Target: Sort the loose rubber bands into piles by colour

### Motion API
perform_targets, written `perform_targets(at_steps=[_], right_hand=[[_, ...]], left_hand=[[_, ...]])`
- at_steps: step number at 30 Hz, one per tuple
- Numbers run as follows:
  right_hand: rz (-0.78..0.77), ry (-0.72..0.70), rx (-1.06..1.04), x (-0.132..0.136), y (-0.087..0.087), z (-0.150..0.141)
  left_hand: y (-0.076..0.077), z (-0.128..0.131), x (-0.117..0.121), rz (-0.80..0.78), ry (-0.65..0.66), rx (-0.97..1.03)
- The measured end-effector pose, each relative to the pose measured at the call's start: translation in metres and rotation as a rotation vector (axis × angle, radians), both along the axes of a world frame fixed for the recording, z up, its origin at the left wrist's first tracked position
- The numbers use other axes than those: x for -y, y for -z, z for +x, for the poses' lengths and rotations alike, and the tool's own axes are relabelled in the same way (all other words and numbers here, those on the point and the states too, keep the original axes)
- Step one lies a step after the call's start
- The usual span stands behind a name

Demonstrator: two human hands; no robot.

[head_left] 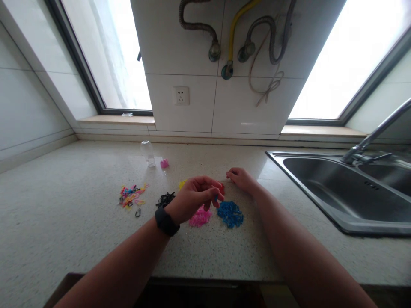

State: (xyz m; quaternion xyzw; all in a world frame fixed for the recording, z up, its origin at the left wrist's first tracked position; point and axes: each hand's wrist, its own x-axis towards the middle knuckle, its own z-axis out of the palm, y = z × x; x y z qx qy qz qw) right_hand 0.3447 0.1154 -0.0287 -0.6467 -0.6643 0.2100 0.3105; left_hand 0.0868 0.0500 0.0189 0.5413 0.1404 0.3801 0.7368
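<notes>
My left hand (201,192), with a black watch (167,221) at its wrist, is pinched on a small blue rubber band (216,197). It hovers over a pink pile (199,217) of small bands, just left of a blue pile (230,214). Red bands (221,188) and yellow bands (182,184) show partly behind it. A black pile (165,199) lies left of the hand. My right hand (242,179) rests on the counter beyond the blue pile, fingers curled together; whatever they hold, if anything, is hidden.
A mixed-colour pile of bands (131,196) lies on the left, with a single black band (138,212) beside it. Farther back stand a clear bottle (147,154) and a pink cap (164,163). A steel sink (308,192) with a faucet (379,132) is on the right.
</notes>
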Motion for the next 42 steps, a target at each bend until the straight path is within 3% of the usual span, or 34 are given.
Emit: perform_targets(at_steps=[9,18,22,27,32,38,42], right_hand=[[0.027,0.002,0.014,-0.001,0.004,0.002],[0.021,0.004,0.016,-0.002,0.006,0.002],[0.026,0.012,0.020,-0.003,0.006,0.000],[0.027,0.023,0.038,-0.002,0.003,-0.002],[0.029,0.019,0.058,0.002,-0.001,-0.003],[0.037,0.024,0.083,0.002,0.000,-0.002],[0.046,0.031,0.089,-0.001,0.005,-0.001]], left_hand=[[-0.002,0.000,0.003,0.021,0.045,-0.003],[0.000,0.000,0.003,0.006,0.041,0.003],[-0.001,0.001,0.005,0.071,0.002,-0.059],[-0.001,0.011,0.014,0.280,-0.049,-0.223],[-0.001,0.027,0.023,0.682,-0.168,-0.512],[0.004,0.035,0.020,1.046,-0.131,-0.703],[0.013,0.037,0.016,1.168,-0.120,-0.718]])
